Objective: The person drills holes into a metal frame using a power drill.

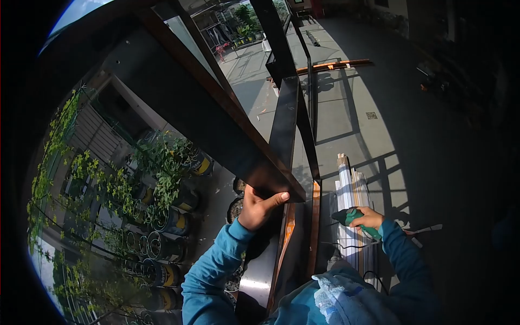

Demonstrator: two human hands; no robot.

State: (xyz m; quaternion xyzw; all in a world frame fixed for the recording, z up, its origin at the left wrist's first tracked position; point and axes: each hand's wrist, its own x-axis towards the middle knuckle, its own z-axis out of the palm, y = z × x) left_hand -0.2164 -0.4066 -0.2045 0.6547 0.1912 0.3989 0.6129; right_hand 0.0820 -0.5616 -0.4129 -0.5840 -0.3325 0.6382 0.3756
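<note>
A long dark board [200,114] slants down from the upper left, its end near the middle of the view. My left hand [260,208] grips that lower end, thumb along the near face and the other fingers behind it. To the right, my right hand [370,219] is wrapped round a green power tool [346,216], held over a bundle of pale strips [346,189]. The tool's front end points left, away from the board and apart from it. Below the board's end, brown-edged dark beams [316,216] run toward my body.
Potted plants [173,222] stand in rows at the left, beside a leafy climber [70,157]. Dark upright frame pieces [276,43] rise ahead. An orange-brown bar [336,66] lies on the floor farther off. A thin cable [357,246] crosses the strips near my right hand.
</note>
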